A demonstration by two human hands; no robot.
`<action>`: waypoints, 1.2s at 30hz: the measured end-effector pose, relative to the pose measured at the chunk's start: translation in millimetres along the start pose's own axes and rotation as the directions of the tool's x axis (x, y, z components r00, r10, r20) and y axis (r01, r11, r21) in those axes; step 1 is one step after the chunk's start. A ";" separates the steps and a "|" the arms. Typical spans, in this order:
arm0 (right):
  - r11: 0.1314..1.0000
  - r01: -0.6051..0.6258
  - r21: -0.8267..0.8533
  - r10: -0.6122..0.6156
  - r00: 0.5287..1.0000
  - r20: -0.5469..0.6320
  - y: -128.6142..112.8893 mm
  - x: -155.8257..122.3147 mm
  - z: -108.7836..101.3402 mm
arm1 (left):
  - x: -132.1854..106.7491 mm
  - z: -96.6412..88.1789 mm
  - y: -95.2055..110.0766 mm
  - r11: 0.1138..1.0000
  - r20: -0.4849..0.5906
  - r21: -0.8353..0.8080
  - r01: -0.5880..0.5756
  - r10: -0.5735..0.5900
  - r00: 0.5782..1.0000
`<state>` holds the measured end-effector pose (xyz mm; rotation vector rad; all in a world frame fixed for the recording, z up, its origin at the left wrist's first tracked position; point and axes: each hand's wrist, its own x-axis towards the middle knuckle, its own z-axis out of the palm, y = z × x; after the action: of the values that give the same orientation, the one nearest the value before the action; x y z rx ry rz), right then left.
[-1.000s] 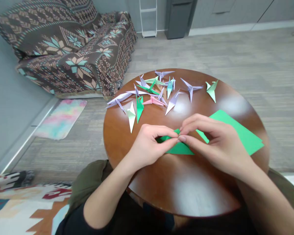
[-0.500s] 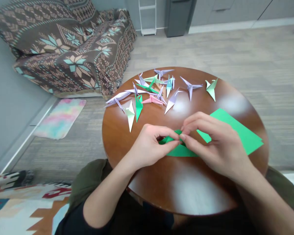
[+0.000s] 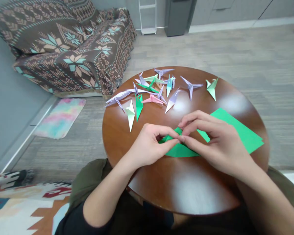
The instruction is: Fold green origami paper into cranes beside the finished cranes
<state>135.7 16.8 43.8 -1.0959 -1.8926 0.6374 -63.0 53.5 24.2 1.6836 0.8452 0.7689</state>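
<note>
Paper [image 3: 182, 151], green and partly folded, is at the near middle of the tabletop [image 3: 193, 192], just in front of the green sheets [image 3: 237, 129]. Both hands pinch it: the left hand [image 3: 149, 140] grips it between thumb and forefinger, and the right hand [image 3: 210, 140] brings thumb and fingertips together at nearly the same spot. With so small a hold, a slipping thumb could set a crease askew, and tugging the hands apart too hard might tear it. Whether the right hand touches the sheets I cannot tell; a sideways sweep could scatter them. Paper birds [image 3: 138, 106] lie farther off, probably safer from knocks.
</note>
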 end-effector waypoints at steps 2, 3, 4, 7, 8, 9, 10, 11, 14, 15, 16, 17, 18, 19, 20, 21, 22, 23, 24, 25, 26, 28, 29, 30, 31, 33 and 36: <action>1.000 0.003 -0.002 -0.003 0.999 -0.036 0.0 -0.1 0.6 | 0.4 0.6 1.0 1.000 0.022 0.003 0.000 0.000 1.000; 1.000 0.002 -0.005 -0.002 0.997 -0.074 0.1 0.0 0.6 | 0.6 0.8 1.5 1.000 0.035 0.007 -0.001 0.001 0.999; 1.000 0.000 -0.007 -0.001 0.993 -0.119 0.2 0.1 0.5 | 0.7 1.0 1.9 1.000 0.042 0.010 -0.001 0.001 0.999; 1.000 -0.008 -0.011 0.006 0.986 -0.166 0.5 0.7 -1.1 | 1.0 0.8 2.7 1.000 0.013 0.002 0.012 -0.012 1.000; 1.000 -0.007 -0.009 0.005 0.990 -0.138 0.5 0.8 -1.7 | 1.1 0.4 2.9 1.000 -0.005 -0.010 0.022 -0.022 1.000; 1.000 -0.004 -0.005 0.003 0.995 -0.101 0.4 0.9 -2.2 | 1.2 0.1 3.1 0.999 -0.019 -0.023 0.032 -0.032 0.999; 1.000 -0.003 0.001 0.003 0.998 -0.067 0.4 0.9 -2.6 | 1.3 -0.2 3.2 0.999 -0.030 -0.036 0.035 -0.037 0.999; 1.000 -0.002 0.007 0.002 0.999 -0.043 0.3 0.8 -2.7 | 1.4 -0.3 3.3 0.998 -0.039 -0.048 0.028 -0.030 0.999; 1.000 -0.005 0.015 0.006 1.000 -0.021 0.5 0.5 -2.2 | 1.8 0.2 3.0 0.995 -0.082 -0.085 -0.051 0.044 0.996; 1.000 -0.008 0.018 0.008 1.000 -0.011 0.4 0.5 -1.8 | 1.9 0.6 2.7 0.993 -0.099 -0.092 -0.076 0.067 0.993; 1.000 -0.011 0.022 0.011 1.000 0.002 0.3 0.6 -1.4 | 1.9 0.9 2.2 0.991 -0.114 -0.097 -0.091 0.079 0.990; 1.000 -0.010 0.026 0.010 1.000 0.011 0.1 0.7 -1.0 | 1.9 1.2 1.8 0.990 -0.127 -0.101 -0.094 0.081 0.989; 1.000 -0.007 0.028 0.006 1.000 0.018 -0.2 1.0 -0.7 | 1.7 1.5 1.4 0.991 -0.138 -0.103 -0.090 0.075 0.988; 1.000 0.000 0.025 -0.001 1.000 0.021 -0.5 1.2 -0.5 | 1.5 1.6 1.1 0.991 -0.149 -0.103 -0.085 0.069 0.986; 1.000 0.006 0.018 -0.006 1.000 0.025 -0.7 1.5 -0.4 | 1.3 1.7 1.0 0.991 -0.157 -0.103 -0.081 0.064 0.985; 1.000 0.010 0.009 -0.011 1.000 0.028 -0.9 1.7 -0.4 | 1.1 1.7 1.1 0.991 -0.165 -0.104 -0.083 0.065 0.984; 1.000 0.013 0.000 -0.013 0.999 0.034 -0.9 1.8 -0.5 | 0.9 1.7 1.4 0.991 -0.168 -0.104 -0.088 0.069 0.983; 1.000 0.015 -0.009 -0.014 0.999 0.043 -0.9 1.9 -0.5 | 0.7 1.7 1.6 0.990 -0.170 -0.105 -0.093 0.074 0.983; 1.000 0.017 -0.016 -0.016 0.999 0.052 -0.8 1.8 -0.6 | 0.7 1.7 1.9 0.989 -0.170 -0.108 -0.097 0.078 0.982; 1.000 0.018 -0.022 -0.017 0.998 0.060 -0.6 1.8 -0.6 | 0.7 1.7 2.1 0.989 -0.170 -0.112 -0.101 0.081 0.982; 0.999 0.019 -0.026 -0.017 0.998 0.065 -0.4 1.7 -0.6 | 0.8 1.7 2.1 0.988 -0.168 -0.116 -0.106 0.086 0.982; 0.999 0.018 -0.029 -0.017 0.998 0.061 -0.2 1.4 -0.5 | 1.1 1.5 1.7 0.985 -0.166 -0.121 -0.122 0.101 0.981; 0.999 0.014 -0.030 -0.013 0.998 0.055 -0.2 1.3 -0.4 | 1.3 1.4 1.4 0.984 -0.165 -0.122 -0.134 0.113 0.980; 0.999 0.008 -0.031 -0.007 0.999 0.049 -0.2 1.3 -0.4 | 1.4 1.3 1.1 0.982 -0.170 -0.122 -0.147 0.126 0.977; 1.000 0.003 -0.031 -0.001 0.999 0.046 -0.3 1.2 -0.4 | 1.5 1.2 0.8 0.979 -0.177 -0.121 -0.161 0.139 0.974; 1.000 -0.007 -0.022 0.008 0.999 0.054 -0.6 1.2 -0.2 | 1.5 1.1 0.7 0.979 -0.186 -0.111 -0.172 0.150 0.971; 1.000 -0.016 -0.008 0.017 0.997 0.071 -0.5 1.4 0.2 | 1.3 1.6 1.4 0.984 -0.189 -0.093 -0.153 0.134 0.973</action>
<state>134.9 17.8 44.7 -1.1076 -1.9494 0.6869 -60.7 53.5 25.3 1.6090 0.7976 1.0626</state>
